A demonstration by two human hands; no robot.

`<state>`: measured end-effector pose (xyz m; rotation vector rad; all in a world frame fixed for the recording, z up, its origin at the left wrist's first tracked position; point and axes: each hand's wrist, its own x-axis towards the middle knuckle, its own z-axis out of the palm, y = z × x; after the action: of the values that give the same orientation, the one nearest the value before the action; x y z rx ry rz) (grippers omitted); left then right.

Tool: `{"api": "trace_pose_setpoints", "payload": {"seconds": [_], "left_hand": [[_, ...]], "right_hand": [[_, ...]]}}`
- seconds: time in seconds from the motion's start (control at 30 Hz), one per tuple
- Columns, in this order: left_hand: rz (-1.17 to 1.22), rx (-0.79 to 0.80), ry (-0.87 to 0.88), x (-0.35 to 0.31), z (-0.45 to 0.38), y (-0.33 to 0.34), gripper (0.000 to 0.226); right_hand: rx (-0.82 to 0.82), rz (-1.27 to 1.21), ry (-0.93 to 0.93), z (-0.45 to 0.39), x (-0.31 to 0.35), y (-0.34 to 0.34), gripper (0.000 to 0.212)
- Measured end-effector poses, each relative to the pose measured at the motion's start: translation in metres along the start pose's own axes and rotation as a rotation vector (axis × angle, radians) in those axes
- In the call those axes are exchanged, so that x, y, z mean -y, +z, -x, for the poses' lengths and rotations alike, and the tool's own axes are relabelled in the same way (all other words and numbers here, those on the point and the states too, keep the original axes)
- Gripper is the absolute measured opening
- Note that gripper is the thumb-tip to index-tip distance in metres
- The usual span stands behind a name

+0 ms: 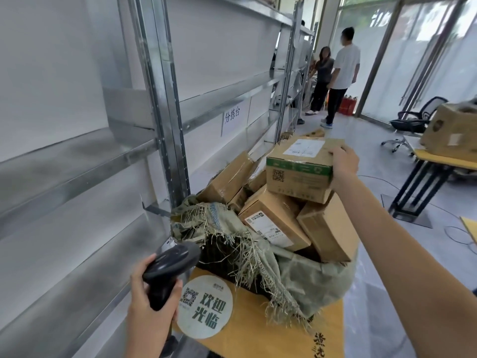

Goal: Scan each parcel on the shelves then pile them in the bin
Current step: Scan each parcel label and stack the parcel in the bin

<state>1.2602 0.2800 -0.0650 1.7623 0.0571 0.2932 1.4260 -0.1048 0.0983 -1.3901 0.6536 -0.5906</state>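
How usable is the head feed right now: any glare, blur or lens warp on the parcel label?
Head view: wide-angle warp bends the shelf rails; daylight blows out the glass wall; the scanner in the left hand looks soft; the label on the green-striped parcel, held by the right hand, is too blurred to read.

Glass wall (pixel 426 47) (frosted, seemingly), grey floor (pixel 374 280), office chair (pixel 413 120).
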Motion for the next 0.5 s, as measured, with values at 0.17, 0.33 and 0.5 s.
{"api": "trace_pose_setpoints", "payload": {"seconds": [0.17,0.33,0.5], "left_hand": [[0.005,-0.001,-0.015,-0.001,-0.006,0.008,0.093],[0.008,0.005,-0.014,0.0,-0.01,0.017,0.095],[0.023,0.006,0.004,0.003,-0.013,0.019,0.093]], "right_hand": [[0.069,0.22,-0.018,-0.019,0.014,-0.011,0.036],[0.135,0.78,-0.272,-0.018,0.006,-0.001,0.043],[0.223,0.96,-0.314,-0.02,-0.02,0.001,0.021]]}}
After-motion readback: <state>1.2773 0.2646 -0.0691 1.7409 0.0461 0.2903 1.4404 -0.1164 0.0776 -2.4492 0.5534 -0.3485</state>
